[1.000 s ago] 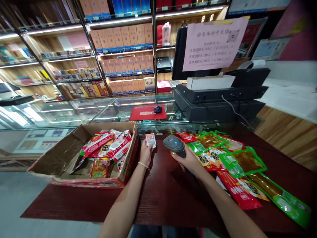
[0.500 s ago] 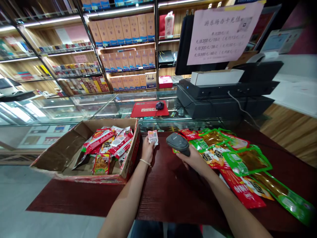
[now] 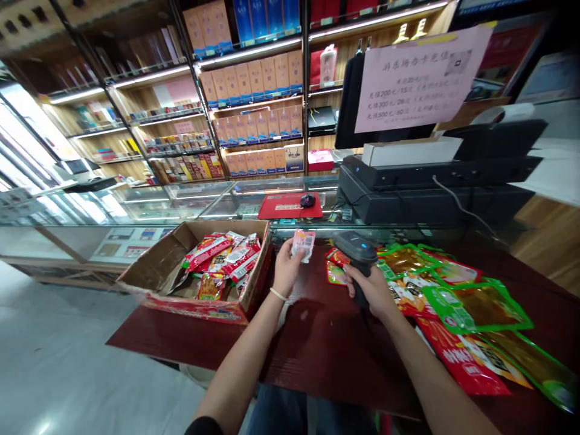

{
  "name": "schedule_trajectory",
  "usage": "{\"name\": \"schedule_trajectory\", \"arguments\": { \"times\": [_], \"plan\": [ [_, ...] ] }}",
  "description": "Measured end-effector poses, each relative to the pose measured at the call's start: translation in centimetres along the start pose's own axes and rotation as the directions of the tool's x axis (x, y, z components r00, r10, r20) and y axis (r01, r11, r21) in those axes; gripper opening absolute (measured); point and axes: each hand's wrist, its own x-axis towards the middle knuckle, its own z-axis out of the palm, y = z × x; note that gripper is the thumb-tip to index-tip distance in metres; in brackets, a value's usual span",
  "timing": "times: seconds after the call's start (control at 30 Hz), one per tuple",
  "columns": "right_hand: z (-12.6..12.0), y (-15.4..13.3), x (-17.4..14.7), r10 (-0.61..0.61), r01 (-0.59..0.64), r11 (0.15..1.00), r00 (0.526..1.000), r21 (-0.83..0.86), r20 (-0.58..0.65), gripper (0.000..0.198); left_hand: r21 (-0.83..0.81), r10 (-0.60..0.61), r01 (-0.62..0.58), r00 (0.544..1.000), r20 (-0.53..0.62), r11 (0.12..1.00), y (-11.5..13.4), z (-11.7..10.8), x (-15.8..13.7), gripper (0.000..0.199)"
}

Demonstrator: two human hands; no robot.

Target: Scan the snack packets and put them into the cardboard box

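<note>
Pinched in my left hand (image 3: 287, 269) is a small pink and white snack packet (image 3: 303, 243), its barcode side showing, held above the dark red tabletop (image 3: 312, 338). My right hand (image 3: 369, 287) grips a dark grey barcode scanner (image 3: 356, 248) by its handle; a blue light shows on top of it, and its head points left towards the packet. To the left, an open cardboard box (image 3: 190, 308) contains several red snack packets (image 3: 211, 251). Right of the scanner lie spread green-edged packets (image 3: 478, 305) and red packets (image 3: 462, 356).
Behind the table runs a glass counter (image 3: 181, 202) with a red mouse pad (image 3: 281, 208) and a black mouse (image 3: 307, 200). At the right back stand a monitor with a pink paper sign (image 3: 421, 78) and a black cash drawer (image 3: 408, 202). Shelves of boxes line the wall.
My left hand has raised the packet slightly and turned it more upright. The scanner has been lifted and tilted, and its blue light now shows. The camera view has shifted left and up.
</note>
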Motion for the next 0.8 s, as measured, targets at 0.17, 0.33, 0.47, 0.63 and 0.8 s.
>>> {"name": "schedule_trajectory", "arguments": {
  "times": [0.17, 0.33, 0.47, 0.63, 0.8],
  "plan": [
    [0.3, 0.6, 0.0, 0.000, 0.000, 1.000, 0.999, -0.002, 0.035, 0.038, 0.154, 0.251, -0.250, 0.968, 0.012, 0.956, 8.1, -2.7, -0.4, 0.048],
    [0.8, 1.0, 0.0, -0.005, 0.006, 1.000, 0.998, -0.025, 0.055, 0.039, 0.417, 0.302, -0.227, 0.945, -0.124, 0.880, 11.9, -11.1, 0.6, 0.049],
    [0.8, 1.1, 0.4, -0.016, 0.016, 1.000, 1.000, 0.006, 0.013, 0.037, 0.656, 0.283, -0.067, 0.931, -0.229, 0.751, 11.7, -17.3, 1.1, 0.037],
    [0.3, 0.6, 0.7, -0.013, 0.013, 1.000, 0.998, 0.009, -0.055, 0.039, 0.633, 0.332, -0.122, 0.916, -0.224, 0.764, 11.4, -17.2, 0.6, 0.029],
    [-0.8, -0.5, 0.8, 0.004, 0.002, 0.999, 0.989, 0.037, -0.150, 0.037, 0.658, 0.337, -0.252, 0.941, -0.004, 0.710, 11.0, -10.6, 0.0, 0.027]
  ]
}}
